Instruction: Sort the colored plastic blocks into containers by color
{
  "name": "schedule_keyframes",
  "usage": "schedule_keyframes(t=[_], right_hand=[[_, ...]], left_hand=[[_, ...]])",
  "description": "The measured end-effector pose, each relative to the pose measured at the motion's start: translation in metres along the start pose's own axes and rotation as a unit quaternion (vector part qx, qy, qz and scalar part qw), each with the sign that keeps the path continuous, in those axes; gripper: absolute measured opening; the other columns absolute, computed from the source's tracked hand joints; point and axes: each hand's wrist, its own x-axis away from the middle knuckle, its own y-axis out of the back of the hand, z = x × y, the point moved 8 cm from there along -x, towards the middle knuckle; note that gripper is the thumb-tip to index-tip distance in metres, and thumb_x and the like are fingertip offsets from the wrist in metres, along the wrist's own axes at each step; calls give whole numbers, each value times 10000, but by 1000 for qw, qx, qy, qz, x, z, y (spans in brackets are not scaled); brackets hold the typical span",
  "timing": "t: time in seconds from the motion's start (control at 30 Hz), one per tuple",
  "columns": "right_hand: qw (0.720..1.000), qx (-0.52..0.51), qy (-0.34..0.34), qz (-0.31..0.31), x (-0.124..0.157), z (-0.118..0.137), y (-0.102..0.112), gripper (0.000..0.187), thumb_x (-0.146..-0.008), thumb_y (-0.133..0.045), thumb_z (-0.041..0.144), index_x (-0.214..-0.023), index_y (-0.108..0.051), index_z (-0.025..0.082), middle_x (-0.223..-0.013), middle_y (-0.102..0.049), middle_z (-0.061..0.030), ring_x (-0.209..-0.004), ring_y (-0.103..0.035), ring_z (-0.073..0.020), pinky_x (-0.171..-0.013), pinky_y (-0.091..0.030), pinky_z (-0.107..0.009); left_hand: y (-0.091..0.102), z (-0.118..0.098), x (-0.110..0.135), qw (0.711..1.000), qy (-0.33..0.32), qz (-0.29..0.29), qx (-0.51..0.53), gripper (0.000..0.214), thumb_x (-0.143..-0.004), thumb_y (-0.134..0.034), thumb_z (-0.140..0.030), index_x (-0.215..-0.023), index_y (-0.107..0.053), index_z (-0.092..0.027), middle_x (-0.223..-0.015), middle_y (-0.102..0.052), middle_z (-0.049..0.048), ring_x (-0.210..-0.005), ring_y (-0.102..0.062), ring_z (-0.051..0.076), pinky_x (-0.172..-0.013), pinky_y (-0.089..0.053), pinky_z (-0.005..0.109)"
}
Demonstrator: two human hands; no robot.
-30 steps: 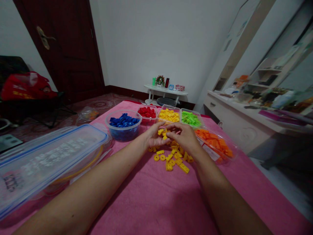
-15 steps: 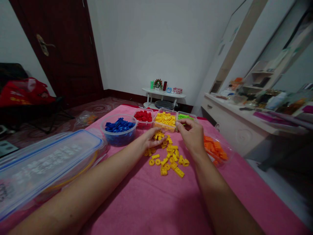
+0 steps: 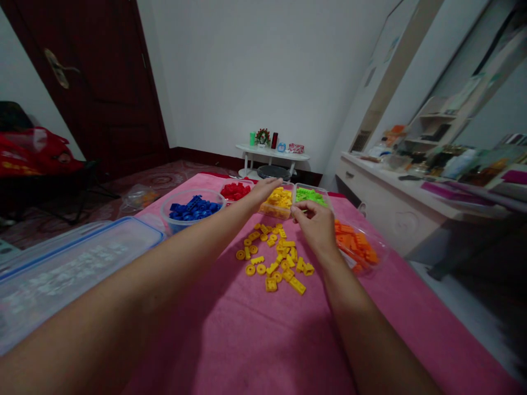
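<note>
A person's two bare hands worked at the far side of a pink-covered table [image 3: 242,329], where loose yellow pieces [image 3: 280,258] lay scattered in front of a clear container of yellow pieces [image 3: 274,212]. The left hand [image 3: 265,190] reached over that container's left side, fingers extended; its underside was hidden, so whether its grip held anything could not be told. The right hand [image 3: 316,222] hovered by the container's near right corner in a narrow grip, thumb and forefinger drawn close together; what, if anything, sat between them could not be made out. Red pieces [image 3: 235,191] and green pieces [image 3: 310,196] flanked the yellow container, with blue pieces [image 3: 195,208] in a round tub to the left and orange pieces [image 3: 357,245] at right. The step in hand appeared to be placing yellow pieces in their container; the next move seemed to call for a fresh gathering from the scattered ones.
</note>
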Motion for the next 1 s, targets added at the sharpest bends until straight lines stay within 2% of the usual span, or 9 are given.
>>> schedule_keyframes(t=[0.13,0.23,0.4,0.5,0.57,0.67,0.73,0.87,1.0], right_hand=[[993,92,-3,71,4,-15,-15,147,-762,-576,250,-764,-707,183,-745,-709,-34,-662,-635,-163,-617,-452,-259],[974,174,-6,147,6,-23,-24,139,-748,-594,235,-778,-728,212,-797,-722,-34,-707,-643,-168,-628,-445,-261],[937,269,-16,221,13,-30,-27,195,-671,-692,192,-841,-750,267,-816,-726,-22,-685,-635,-167,-586,-420,-256],[918,301,-10,259,22,-34,-34,237,-642,-708,142,-827,-755,284,-804,-726,-14,-688,-633,-163,-596,-413,-251],[911,304,-19,278,26,-38,-38,178,-664,-699,160,-785,-752,279,-779,-720,-12,-679,-630,-161,-594,-407,-249],[909,326,-27,258,23,-40,-32,106,-692,-682,209,-760,-742,265,-748,-709,-24,-649,-615,-165,-566,-378,-255],[906,354,-29,231,18,-39,-21,119,-670,-685,191,-757,-736,253,-742,-705,-33,-635,-605,-167,-547,-353,-256],[911,363,-22,197,7,-32,-5,125,-625,-693,146,-705,-721,238,-685,-690,-27,-604,-592,-157,-520,-329,-248],[929,325,3,176,-1,-19,-2,110,-659,-685,192,-747,-725,244,-710,-698,-19,-606,-592,-152,-529,-350,-251]], left_hand=[[6,20,32,976,-93,17,-195,196,-781,-600,-181,-931,-703,-109,-960,-705,96,-923,-633,206,-881,-470,321],[10,33,55,945,-112,43,-304,217,-785,-571,-185,-918,-730,-121,-927,-728,88,-857,-657,211,-818,-492,310],[20,38,81,916,-112,52,-382,216,-765,-597,-178,-922,-744,-163,-935,-737,74,-849,-663,215,-785,-497,292],[18,32,90,900,-142,25,-412,202,-769,-592,-182,-902,-745,-168,-952,-727,88,-879,-649,231,-825,-480,317],[3,24,100,884,-201,42,-421,205,-786,-578,-198,-914,-738,-184,-955,-717,85,-904,-633,234,-856,-460,331],[-40,17,125,838,-289,170,-431,207,-803,-597,-270,-963,-713,-210,-949,-698,76,-917,-613,237,-862,-442,329],[-61,14,140,809,-312,224,-444,273,-792,-632,-370,-993,-693,-196,-949,-679,97,-898,-604,253,-829,-443,335],[-82,4,166,774,-347,226,-478,329,-826,-584,-464,-959,-697,-185,-996,-647,122,-939,-575,272,-846,-422,371],[-109,19,198,696,-420,277,-512,395,-839,-549,-495,-1061,-680,-195,-1116,-611,138,-1089,-510,316,-964,-356,471]])
